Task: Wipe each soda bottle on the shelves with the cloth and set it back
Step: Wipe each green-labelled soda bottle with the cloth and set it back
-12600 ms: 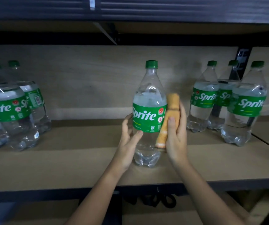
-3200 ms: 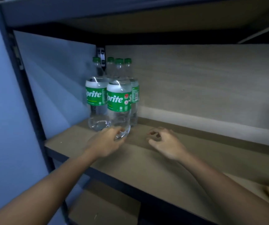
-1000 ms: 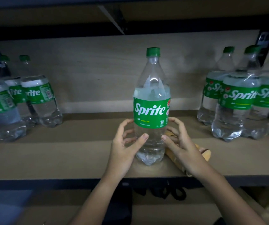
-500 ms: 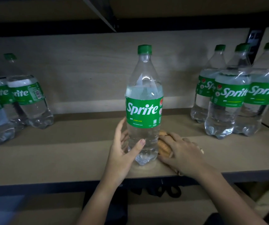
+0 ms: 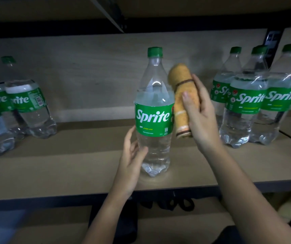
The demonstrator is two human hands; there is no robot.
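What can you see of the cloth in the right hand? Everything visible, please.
The cloth is a folded or rolled orange-tan towel of soft, terry-like fabric, with a dark band near its top and pale and dark stripes near its lower end. It is off the shelf, roughly upright, tilted slightly. The right hand grips its middle, thumb across the front. It lies against the right side of the centre Sprite bottle at label height; actual contact looks likely but is unclear.
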